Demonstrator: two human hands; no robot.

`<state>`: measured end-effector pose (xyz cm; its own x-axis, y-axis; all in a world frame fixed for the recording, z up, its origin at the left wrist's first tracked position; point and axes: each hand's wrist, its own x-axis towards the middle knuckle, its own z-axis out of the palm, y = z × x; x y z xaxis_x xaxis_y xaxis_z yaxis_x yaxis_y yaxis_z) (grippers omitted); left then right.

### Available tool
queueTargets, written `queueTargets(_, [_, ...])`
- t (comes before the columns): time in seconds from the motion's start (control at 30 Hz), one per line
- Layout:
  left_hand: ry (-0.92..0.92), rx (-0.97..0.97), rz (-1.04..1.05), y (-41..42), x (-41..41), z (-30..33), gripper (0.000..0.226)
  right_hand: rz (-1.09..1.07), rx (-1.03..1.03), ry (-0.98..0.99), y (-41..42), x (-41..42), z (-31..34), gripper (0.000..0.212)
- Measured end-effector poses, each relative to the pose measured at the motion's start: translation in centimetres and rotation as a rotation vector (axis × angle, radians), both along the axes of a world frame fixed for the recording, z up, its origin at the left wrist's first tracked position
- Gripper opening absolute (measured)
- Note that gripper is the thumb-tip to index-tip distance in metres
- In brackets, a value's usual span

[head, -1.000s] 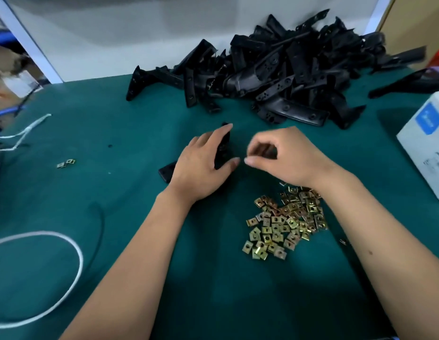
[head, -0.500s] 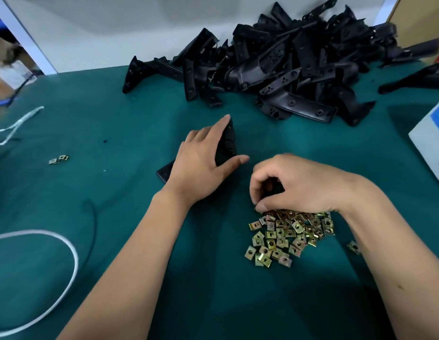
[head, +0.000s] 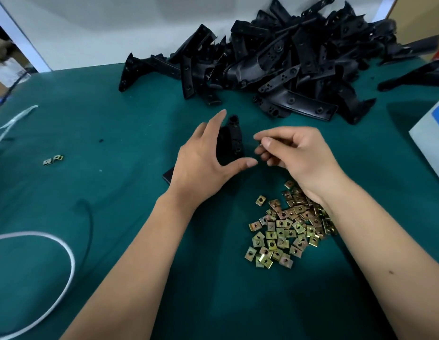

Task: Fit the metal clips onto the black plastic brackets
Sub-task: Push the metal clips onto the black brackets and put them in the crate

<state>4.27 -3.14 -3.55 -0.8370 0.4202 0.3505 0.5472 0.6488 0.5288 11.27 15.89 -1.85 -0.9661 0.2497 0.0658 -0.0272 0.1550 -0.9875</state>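
Note:
A black plastic bracket [head: 234,141] stands on the green table mat [head: 115,133], and my left hand [head: 203,165] holds it between the thumb and the fingers. Just right of the bracket, my right hand [head: 297,155] pinches a small metal clip [head: 260,143] between thumb and forefinger; the clip is mostly hidden. A pile of several brass-coloured metal clips [head: 287,231] lies under my right wrist. A big heap of black brackets [head: 287,65] fills the far side of the table.
Two loose clips [head: 53,160] lie at the left. A white cord [head: 66,261] loops at the near left, with a black cable [head: 89,222] beside it. A white box [head: 431,143] stands at the right edge. One more bracket [head: 414,78] lies at the far right.
My right hand dipped to the clip pile half a second ago and has come back up beside the bracket with a clip in its fingers. The left hand stayed on the bracket.

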Motion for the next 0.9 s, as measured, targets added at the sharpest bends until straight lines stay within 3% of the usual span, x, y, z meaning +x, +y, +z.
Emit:
queueTargets(0.17, [0.035,-0.073,-0.023,0.5,0.4,0.1,0.12,-0.063,-0.057,-0.026,-0.8,-0.1,0.0,0.01])
queueTargets(0.37, [0.107,-0.05,-0.001,0.8,0.5,0.2,0.11,-0.152,-0.224,-0.04,-1.5,-0.2,-0.1,0.007])
queueTargets(0.9, [0.121,-0.069,-0.053,1.2,0.7,0.3,0.107,-0.191,-0.334,-0.142,-1.5,-0.3,0.3,0.009])
